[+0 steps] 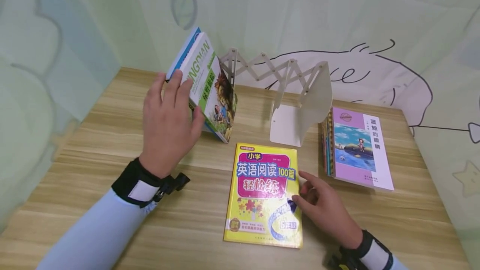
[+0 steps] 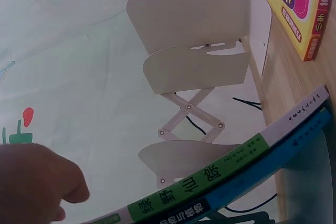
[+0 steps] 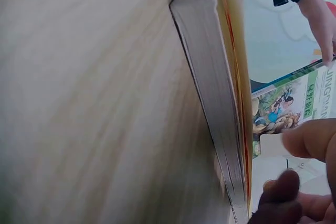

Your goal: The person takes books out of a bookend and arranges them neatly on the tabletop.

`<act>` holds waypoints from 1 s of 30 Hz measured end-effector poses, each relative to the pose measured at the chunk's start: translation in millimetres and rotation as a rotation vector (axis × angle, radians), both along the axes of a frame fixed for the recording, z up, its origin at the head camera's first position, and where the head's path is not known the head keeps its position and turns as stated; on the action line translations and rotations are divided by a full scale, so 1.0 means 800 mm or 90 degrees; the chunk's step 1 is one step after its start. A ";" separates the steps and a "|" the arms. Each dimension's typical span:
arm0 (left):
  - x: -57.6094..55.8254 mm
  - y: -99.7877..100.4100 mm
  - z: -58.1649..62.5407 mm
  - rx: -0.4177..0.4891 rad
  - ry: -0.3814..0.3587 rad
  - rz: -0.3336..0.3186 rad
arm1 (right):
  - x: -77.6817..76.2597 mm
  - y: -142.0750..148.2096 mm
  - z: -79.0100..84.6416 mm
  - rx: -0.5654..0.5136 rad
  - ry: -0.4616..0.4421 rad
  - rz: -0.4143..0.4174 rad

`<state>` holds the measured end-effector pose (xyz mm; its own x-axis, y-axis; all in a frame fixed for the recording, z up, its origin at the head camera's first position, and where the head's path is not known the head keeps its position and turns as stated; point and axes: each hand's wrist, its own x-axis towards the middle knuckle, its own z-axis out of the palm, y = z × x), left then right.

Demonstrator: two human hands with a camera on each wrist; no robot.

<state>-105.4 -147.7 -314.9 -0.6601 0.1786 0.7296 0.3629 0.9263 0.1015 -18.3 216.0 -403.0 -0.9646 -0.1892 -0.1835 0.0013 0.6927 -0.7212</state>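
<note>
My left hand (image 1: pixel 168 124) grips two tilted books by their spine side, thumb on the front cover and fingers over the edge. The front one is a white and green book (image 1: pixel 211 91) with a lion picture; a blue book (image 1: pixel 183 53) is behind it. In the left wrist view their green spine (image 2: pixel 197 174) and blue spine (image 2: pixel 252 169) lie side by side. Flat on the table lies a yellow book (image 1: pixel 262 220). My right hand (image 1: pixel 326 209) is at its right edge, thumb and index fingertip right at the cover's side, the other fingers loosely bent.
A white folding bookend (image 1: pixel 315 95) with crossed metal bars stands behind the yellow book, its left end close by the tilted books. To its right is a stack of books, topped by a purple book (image 1: pixel 354 170). A printed cloth (image 1: pixel 262 7) hangs behind the wooden table (image 1: pixel 202 220).
</note>
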 end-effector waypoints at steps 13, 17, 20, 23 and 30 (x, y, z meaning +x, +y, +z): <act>-0.012 0.037 0.000 0.129 -0.006 -0.079 | 0.010 0.004 0.003 -0.092 0.006 -0.024; -0.017 0.043 -0.003 0.253 -0.078 -0.089 | 0.011 0.002 0.005 -0.114 0.008 -0.017; -0.018 0.046 -0.006 0.330 -0.166 -0.068 | 0.011 0.001 0.006 -0.126 0.011 -0.014; -0.021 0.050 -0.009 0.356 -0.274 -0.054 | 0.011 0.000 0.006 -0.127 0.009 -0.018; -0.027 0.057 -0.022 0.373 -0.335 -0.070 | 0.013 0.002 0.004 -0.133 0.016 -0.013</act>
